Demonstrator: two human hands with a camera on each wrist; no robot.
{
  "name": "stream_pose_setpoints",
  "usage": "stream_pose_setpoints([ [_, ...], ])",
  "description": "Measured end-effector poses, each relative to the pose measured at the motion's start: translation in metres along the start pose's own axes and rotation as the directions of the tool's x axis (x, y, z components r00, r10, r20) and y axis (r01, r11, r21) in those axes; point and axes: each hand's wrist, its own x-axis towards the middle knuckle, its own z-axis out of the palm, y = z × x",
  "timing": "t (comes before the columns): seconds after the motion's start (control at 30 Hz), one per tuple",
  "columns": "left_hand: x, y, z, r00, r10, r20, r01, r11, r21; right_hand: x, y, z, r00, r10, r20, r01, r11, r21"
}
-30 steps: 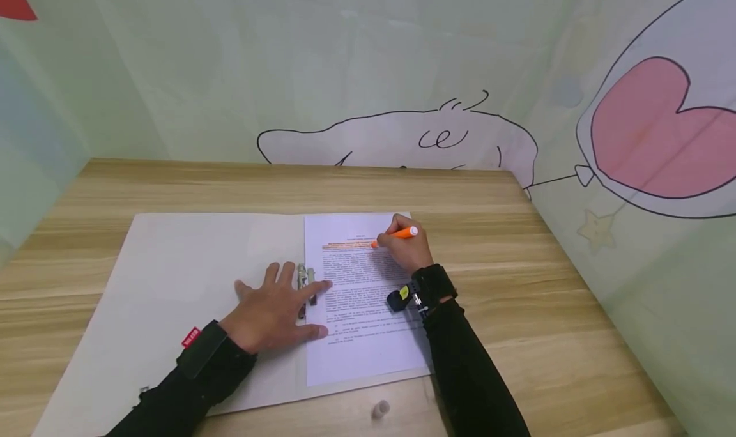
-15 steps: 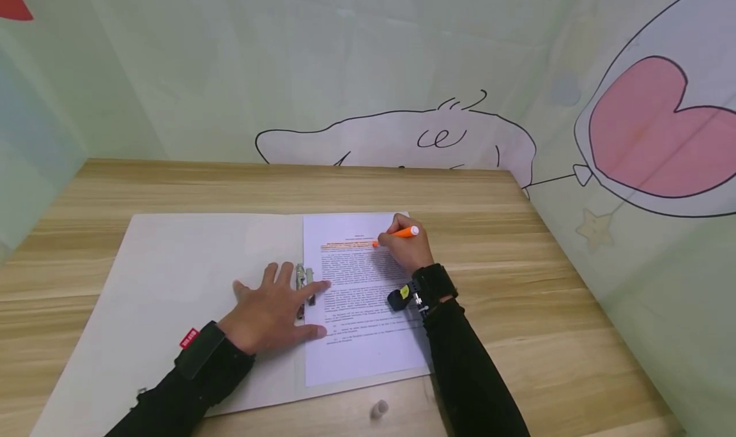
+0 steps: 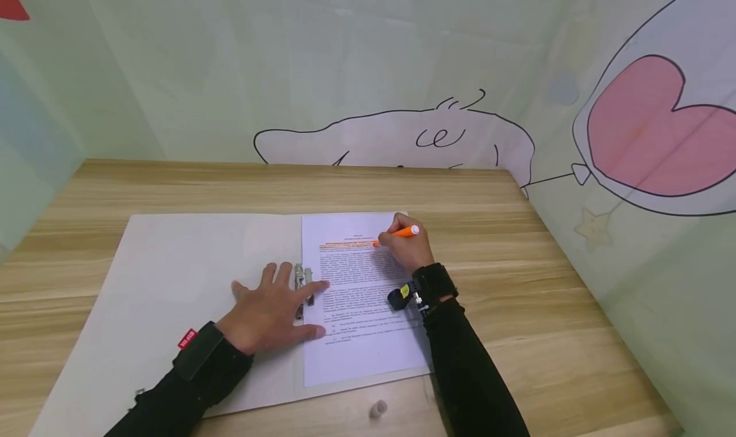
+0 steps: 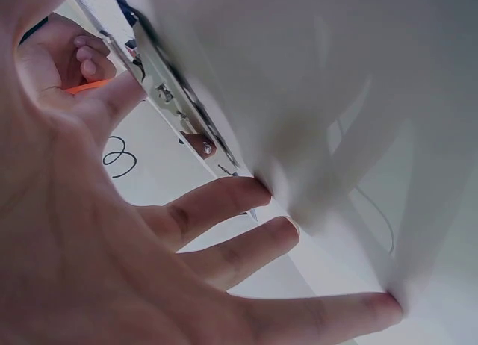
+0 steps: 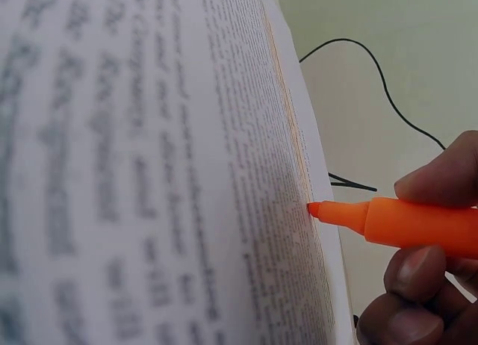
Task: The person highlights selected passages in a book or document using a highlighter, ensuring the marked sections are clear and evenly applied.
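Observation:
Between the thumb and fingers of my right hand (image 3: pixel 412 248) is an orange highlighter (image 3: pixel 406 231). Its tip (image 5: pixel 315 210) meets the printed sheet (image 3: pixel 356 363) at the orange-marked lines near the top. Spread wide, my left hand (image 3: pixel 275 312) rests across the inside of an open white folder (image 3: pixel 190 258), with thumb and another finger reaching over the sheet's left edge. A metal clip (image 3: pixel 299 275) at the fold is partly covered by that hand. In the left wrist view, several straight fingertips (image 4: pixel 385 308) touch the folder's pale surface.
A small pale cap (image 3: pixel 378 409) stands on the wooden table (image 3: pixel 276 188) near its front, below the folder. Behind the table hangs a pale cloth wall (image 3: pixel 345 53) with a cartoon drawing, and another wall section flanks the right side.
The whole head view has shifted very slightly to the left. Both hands keep nearly the same places on the sheet and folder, and the highlighter tip stays on the marked lines.

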Motion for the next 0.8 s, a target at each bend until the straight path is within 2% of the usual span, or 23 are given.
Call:
stream_pose_setpoints([
  [0.47, -0.0011, -0.0007, 0.001, 1.0, 0.007, -0.012, -0.007, 1.0, -0.004, -0.0015, -0.0005, -0.003, 1.0, 0.027, 0.003, -0.027, 1.0, 0.005],
  [0.8, -0.0013, -0.0004, -0.0014, 1.0, 0.012, -0.009, -0.013, 1.0, -0.015, 0.0009, 0.0009, -0.0071, 1.0, -0.011, 0.005, 0.011, 1.0, 0.009],
])
